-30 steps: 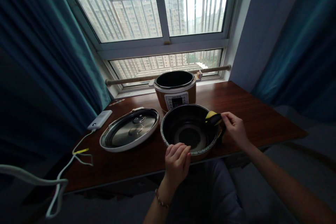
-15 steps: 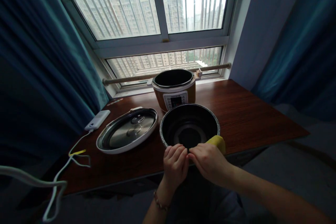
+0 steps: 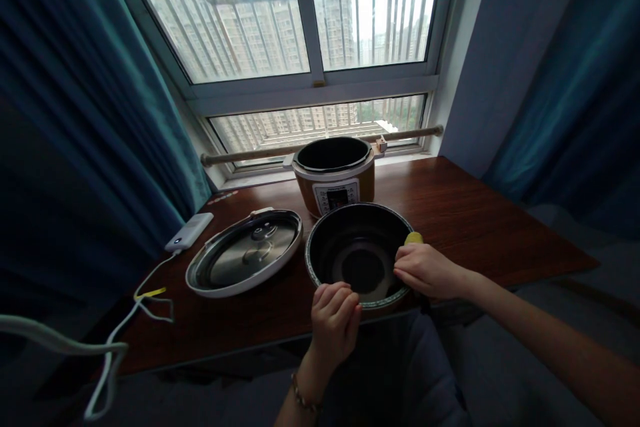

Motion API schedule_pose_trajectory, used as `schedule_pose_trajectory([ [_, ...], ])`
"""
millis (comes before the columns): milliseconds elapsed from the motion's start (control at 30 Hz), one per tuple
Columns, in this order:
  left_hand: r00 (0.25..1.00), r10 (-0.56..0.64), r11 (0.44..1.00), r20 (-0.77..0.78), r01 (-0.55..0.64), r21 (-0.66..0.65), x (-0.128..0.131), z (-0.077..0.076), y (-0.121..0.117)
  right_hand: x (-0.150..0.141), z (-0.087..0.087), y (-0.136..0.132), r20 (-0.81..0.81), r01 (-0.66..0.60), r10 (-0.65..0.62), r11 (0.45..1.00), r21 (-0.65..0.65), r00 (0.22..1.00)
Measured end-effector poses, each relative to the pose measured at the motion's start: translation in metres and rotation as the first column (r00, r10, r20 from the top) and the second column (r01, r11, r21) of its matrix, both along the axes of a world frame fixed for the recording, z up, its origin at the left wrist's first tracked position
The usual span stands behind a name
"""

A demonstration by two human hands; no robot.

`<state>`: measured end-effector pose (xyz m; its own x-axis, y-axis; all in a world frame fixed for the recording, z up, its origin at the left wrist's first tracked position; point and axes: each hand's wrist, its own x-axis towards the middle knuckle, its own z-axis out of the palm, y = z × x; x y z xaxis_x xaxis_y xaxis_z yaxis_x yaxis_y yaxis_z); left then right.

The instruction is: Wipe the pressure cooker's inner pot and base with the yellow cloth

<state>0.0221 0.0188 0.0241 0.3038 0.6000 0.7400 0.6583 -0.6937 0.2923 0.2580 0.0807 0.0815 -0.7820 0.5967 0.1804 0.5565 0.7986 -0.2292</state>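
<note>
A dark inner pot (image 3: 353, 240) with a pale rim stands near the table's front edge. My left hand (image 3: 334, 320) has its fingers curled over the pot's near rim. At the right side of the rim, my right hand (image 3: 430, 272) is closed round a yellow cloth (image 3: 414, 238). Most of the cloth is hidden by the hand; a bit shows above the knuckles. Behind the pot sits a brown and white electric cooker (image 3: 334, 177) without a lid on it. Left of the pot a round lid (image 3: 247, 250) lies with its metal inner side up.
The wooden table (image 3: 480, 233) stands against a barred window (image 3: 320, 33). At its left edge lies a white power bank (image 3: 189, 232) with a white cable (image 3: 116, 333) trailing forward. A pole (image 3: 250, 155) runs along the sill. Blue curtains (image 3: 100, 113) hang at both sides.
My right hand has moved right and slightly up along the pot's rim with the yellow cloth, away from my left hand. The left hand stays on the near rim.
</note>
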Motion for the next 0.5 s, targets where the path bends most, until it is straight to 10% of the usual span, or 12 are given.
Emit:
schedule_pose_trajectory([
  [300, 0.999, -0.029, 0.999, 0.026, 0.03, -0.033, 0.0, 0.0, -0.001, 0.027, -0.001, 0.067, 0.091, 0.169, -0.157, 0.975, -0.142, 0.983],
  [500, 0.999, -0.032, 0.997, 0.016, 0.033, -0.07, -0.001, 0.002, -0.002, 0.001, 0.007, 0.102, 0.18, 0.512, -0.521, 0.854, 0.095, 0.835],
])
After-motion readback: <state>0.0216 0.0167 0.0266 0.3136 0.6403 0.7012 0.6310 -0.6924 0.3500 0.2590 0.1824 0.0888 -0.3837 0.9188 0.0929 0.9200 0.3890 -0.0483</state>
